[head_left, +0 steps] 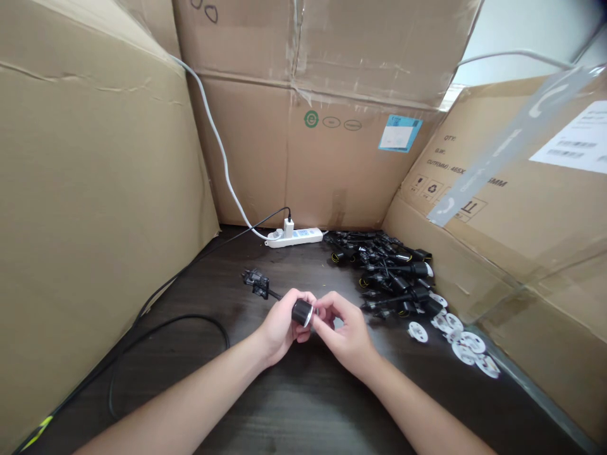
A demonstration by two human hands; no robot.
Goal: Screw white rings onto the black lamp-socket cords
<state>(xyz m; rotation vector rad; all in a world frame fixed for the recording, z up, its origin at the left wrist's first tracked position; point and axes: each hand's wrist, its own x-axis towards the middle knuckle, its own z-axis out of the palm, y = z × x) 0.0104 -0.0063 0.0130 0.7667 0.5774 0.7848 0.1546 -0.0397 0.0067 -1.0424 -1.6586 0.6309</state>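
My left hand (pixel 279 325) is closed round a black lamp socket (pixel 302 311) on a short black lead that ends in a small connector (pixel 256 281) lying on the dark table. My right hand (pixel 344 332) pinches at the open end of that socket, where a white rim shows; whether a separate white cap is between the fingers I cannot tell. Both hands meet over the middle of the table.
A heap of black sockets with leads (pixel 386 272) lies at the right. Several white round caps (pixel 455 335) lie beside it. A white power strip (pixel 294 237) with a charger sits at the back. Cardboard boxes (pixel 95 189) wall in the dark table (pixel 294 404). A black cable (pixel 165 328) loops at left.
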